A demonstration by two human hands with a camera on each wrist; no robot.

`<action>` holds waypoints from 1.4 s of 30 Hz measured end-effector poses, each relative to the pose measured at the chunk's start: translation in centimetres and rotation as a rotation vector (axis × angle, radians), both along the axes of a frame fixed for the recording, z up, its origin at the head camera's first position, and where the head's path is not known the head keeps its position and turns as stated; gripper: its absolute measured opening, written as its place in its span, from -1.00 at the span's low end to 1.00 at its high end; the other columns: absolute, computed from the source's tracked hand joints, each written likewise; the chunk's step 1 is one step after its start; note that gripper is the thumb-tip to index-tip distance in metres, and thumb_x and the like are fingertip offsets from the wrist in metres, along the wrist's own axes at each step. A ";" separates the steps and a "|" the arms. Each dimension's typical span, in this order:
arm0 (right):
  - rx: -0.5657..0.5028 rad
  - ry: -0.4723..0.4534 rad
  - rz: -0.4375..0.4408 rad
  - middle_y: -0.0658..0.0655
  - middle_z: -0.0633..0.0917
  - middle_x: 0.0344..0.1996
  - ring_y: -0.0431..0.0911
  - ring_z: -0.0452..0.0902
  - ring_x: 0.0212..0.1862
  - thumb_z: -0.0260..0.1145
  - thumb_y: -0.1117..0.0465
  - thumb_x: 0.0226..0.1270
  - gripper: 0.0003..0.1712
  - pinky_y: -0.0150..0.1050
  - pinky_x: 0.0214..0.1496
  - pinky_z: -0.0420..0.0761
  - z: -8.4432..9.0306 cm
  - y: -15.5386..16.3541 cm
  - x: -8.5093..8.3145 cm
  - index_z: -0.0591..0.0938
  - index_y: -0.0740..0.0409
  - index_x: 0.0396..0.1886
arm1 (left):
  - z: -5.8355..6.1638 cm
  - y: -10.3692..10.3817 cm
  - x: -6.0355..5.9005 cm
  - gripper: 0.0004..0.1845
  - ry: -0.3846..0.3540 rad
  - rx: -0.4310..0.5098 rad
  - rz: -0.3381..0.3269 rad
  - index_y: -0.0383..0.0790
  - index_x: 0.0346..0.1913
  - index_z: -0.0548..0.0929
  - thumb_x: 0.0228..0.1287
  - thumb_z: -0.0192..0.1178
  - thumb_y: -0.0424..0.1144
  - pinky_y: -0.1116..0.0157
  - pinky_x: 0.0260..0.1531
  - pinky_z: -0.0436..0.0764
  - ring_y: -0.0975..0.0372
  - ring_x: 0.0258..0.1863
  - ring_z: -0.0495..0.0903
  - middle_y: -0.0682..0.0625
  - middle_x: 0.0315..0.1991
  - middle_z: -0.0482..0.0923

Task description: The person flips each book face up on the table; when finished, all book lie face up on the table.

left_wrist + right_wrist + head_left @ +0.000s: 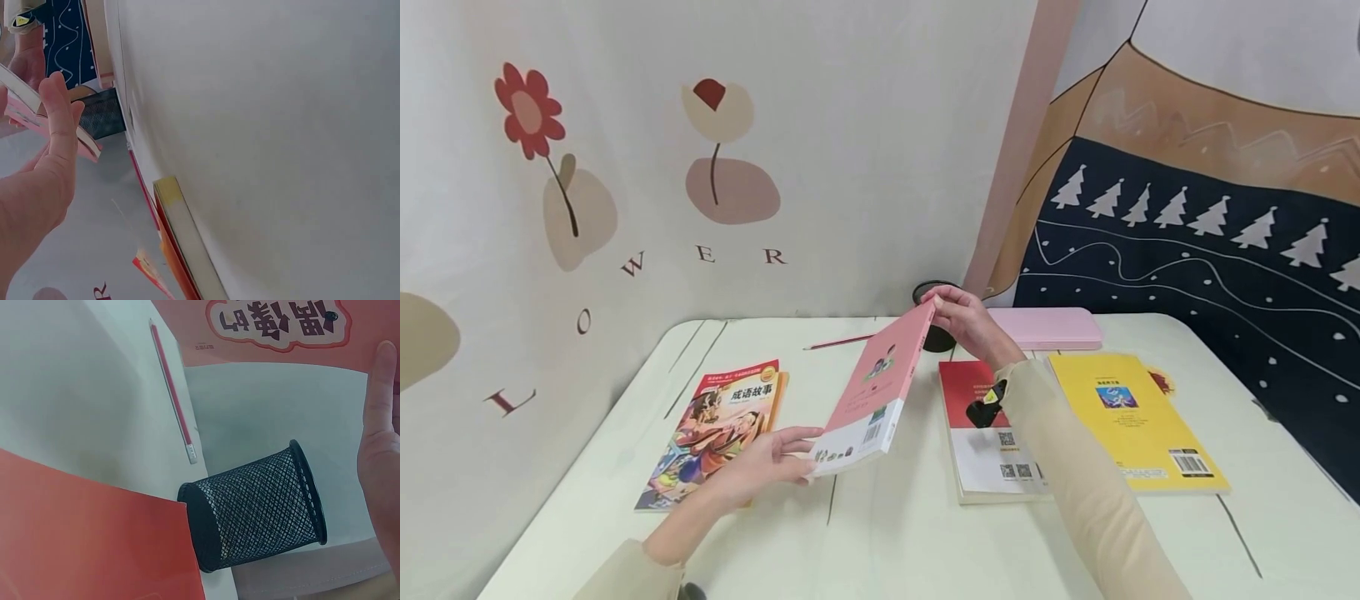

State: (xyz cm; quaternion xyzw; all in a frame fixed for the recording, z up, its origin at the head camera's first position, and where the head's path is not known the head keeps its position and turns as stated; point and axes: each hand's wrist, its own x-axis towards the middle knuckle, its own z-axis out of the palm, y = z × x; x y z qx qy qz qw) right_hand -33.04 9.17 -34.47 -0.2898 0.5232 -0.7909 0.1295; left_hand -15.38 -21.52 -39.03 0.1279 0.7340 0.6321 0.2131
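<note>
A pink book (876, 371) with a white lower band is tilted up above the table. My right hand (966, 321) pinches its top corner; in the right wrist view the hand (384, 431) lies along the book's pink cover (281, 347). My left hand (771, 458) holds the lower left edge between thumb and fingers. In the left wrist view, the left hand (53, 150) partly hides the book (87, 144). Left of it lies a comic-style book (722, 425), stacked on an orange-edged one. A red-and-white book (985, 458) lies below my right forearm.
A yellow book (1138, 425) lies at the right, partly covered by the right sleeve. At the back stand a black mesh pen holder (262, 512) and a pink case (1048, 327). A red pencil (172, 394) lies left of the holder. A patterned curtain (850, 158) borders the table's back edge.
</note>
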 end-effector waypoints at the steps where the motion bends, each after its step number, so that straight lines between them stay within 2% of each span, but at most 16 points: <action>1: -0.003 -0.002 -0.002 0.09 0.55 -0.24 -0.09 0.47 -0.17 0.03 0.31 0.31 -0.84 -0.25 0.06 0.38 0.0 0.0 0.0 0.56 0.15 -0.24 | 0.1 0.0 0.1 -0.36 0.007 -0.005 -0.006 -0.52 0.21 0.18 0.11 0.19 -0.33 0.15 -0.24 0.53 0.08 -0.16 0.51 -0.28 -0.03 0.43; 7: -0.015 -0.041 -0.026 0.11 0.54 -0.23 -0.09 0.48 -0.19 0.02 0.32 0.31 -0.84 -0.25 0.05 0.39 0.0 -0.3 0.0 0.54 0.16 -0.24 | 0.5 0.0 0.7 -0.29 0.034 -0.062 -0.033 -0.54 0.23 0.09 0.12 0.19 -0.30 0.26 -0.22 0.52 0.08 -0.16 0.49 -0.24 -0.06 0.44; 14: -0.002 -0.072 -0.069 0.09 0.55 -0.27 -0.08 0.48 -0.21 0.02 0.35 0.31 -0.86 -0.25 0.01 0.43 0.2 -0.9 0.1 0.51 0.21 -0.22 | 0.3 0.2 0.9 -0.40 0.083 -0.148 0.010 -0.51 0.14 0.28 0.09 0.22 -0.28 0.27 -0.17 0.48 0.07 -0.12 0.47 -0.25 0.01 0.40; 19: -0.005 -0.088 -0.098 0.12 0.54 -0.28 -0.08 0.49 -0.23 0.02 0.35 0.32 -0.86 -0.26 -0.02 0.45 0.3 -1.1 0.1 0.51 0.21 -0.24 | 0.0 0.3 1.1 -0.51 0.080 -0.129 0.039 -0.47 0.03 0.38 0.08 0.23 -0.26 0.23 -0.16 0.50 0.05 -0.14 0.51 -0.27 -0.07 0.45; 27: 0.018 -0.122 -0.161 0.11 0.55 -0.31 -0.11 0.50 -0.26 0.07 0.30 0.30 -0.86 -0.28 -0.03 0.45 0.5 -1.2 0.3 0.51 0.24 -0.21 | 0.3 0.4 1.4 -0.64 0.040 -0.107 0.111 -0.41 -0.11 0.41 0.10 0.22 -0.26 0.19 -0.22 0.49 0.00 -0.24 0.53 -0.23 -0.23 0.55; 30: 0.036 -0.131 -0.179 0.11 0.55 -0.31 -0.12 0.51 -0.27 0.11 0.26 0.28 -0.86 -0.30 -0.02 0.45 0.6 -1.4 0.4 0.52 0.20 -0.21 | 0.3 0.2 1.5 -0.67 0.029 -0.081 0.103 -0.39 -0.14 0.39 0.11 0.20 -0.27 0.18 -0.21 0.48 -0.02 -0.24 0.53 -0.23 -0.22 0.56; 35: 0.094 -0.134 -0.215 0.18 0.51 -0.18 -0.09 0.50 -0.20 0.21 0.14 0.20 -0.55 -0.26 0.04 0.39 0.9 -1.6 0.5 0.41 0.34 0.00 | 0.0 0.3 1.8 -0.70 0.019 -0.042 0.096 -0.40 -0.17 0.38 0.13 0.18 -0.28 0.15 -0.18 0.48 -0.04 -0.19 0.53 -0.30 -0.16 0.53; 37: 0.108 -0.134 -0.223 0.21 0.48 -0.12 -0.08 0.50 -0.18 0.23 0.12 0.17 -0.47 -0.24 0.06 0.37 1.0 -1.6 0.4 0.38 0.33 0.05 | -0.1 0.6 1.9 -0.69 0.022 -0.057 0.118 -0.38 -0.17 0.40 0.12 0.19 -0.25 0.17 -0.19 0.49 -0.02 -0.20 0.54 -0.30 -0.14 0.52; 42: 0.113 -0.142 -0.227 0.20 0.48 -0.13 -0.09 0.49 -0.20 0.25 0.13 0.15 -0.59 -0.23 0.06 0.38 1.3 -1.8 0.3 0.46 0.18 -0.02 | -0.5 1.7 2.5 -0.69 -0.012 -0.051 0.158 -0.33 -0.17 0.39 0.15 0.17 -0.20 0.19 -0.18 0.48 0.01 -0.18 0.54 -0.27 -0.12 0.52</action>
